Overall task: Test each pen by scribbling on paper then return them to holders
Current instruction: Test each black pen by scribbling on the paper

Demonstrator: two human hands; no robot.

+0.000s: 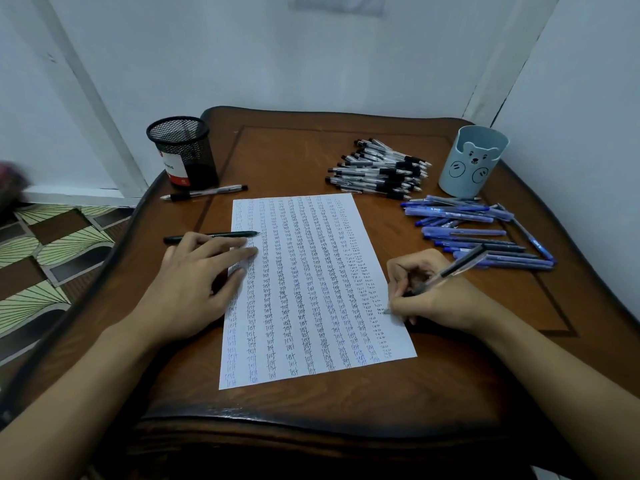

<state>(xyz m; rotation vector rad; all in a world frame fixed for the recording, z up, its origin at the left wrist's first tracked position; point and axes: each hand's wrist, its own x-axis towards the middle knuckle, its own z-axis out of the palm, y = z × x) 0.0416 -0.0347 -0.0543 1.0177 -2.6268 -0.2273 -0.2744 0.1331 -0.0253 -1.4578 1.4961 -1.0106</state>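
Pinching a clear-barrelled black pen point(450, 269) between thumb and curled fingers, a person's right hand point(440, 299) is pressing the pen's tip onto the right edge of a sheet of paper point(311, 306). Its grip is clamped on the barrel, and the heel of the hand is resting on the wooden table point(346, 410). The left hand point(194, 285) is lying flat with straight, relaxed fingers, its grip apart and holding nothing, while the fingertips are pressing down the sheet's left edge.

The paper is lying in the middle of the table, covered in slanting columns of the handwritten word "test" in black and blue ink. A dark pen point(211, 234) is lying just beyond the left hand's fingers, its tip reaching the sheet's edge. 1 more pen, a clear one with black ends point(204, 192), is lying in front of a black mesh holder point(183, 152), which is standing at the table's far left corner.

At the far right, a pale blue holder point(472, 161) bearing a bear face is standing upright. A heap of black pens point(381, 169) is lying to its left, and a heap of blue pens point(478, 233) is lying in front of it, just beyond the right hand. The held pen's upper end is pointing toward the blue heap. A patterned tile floor point(52, 244) is showing to the left of the table.
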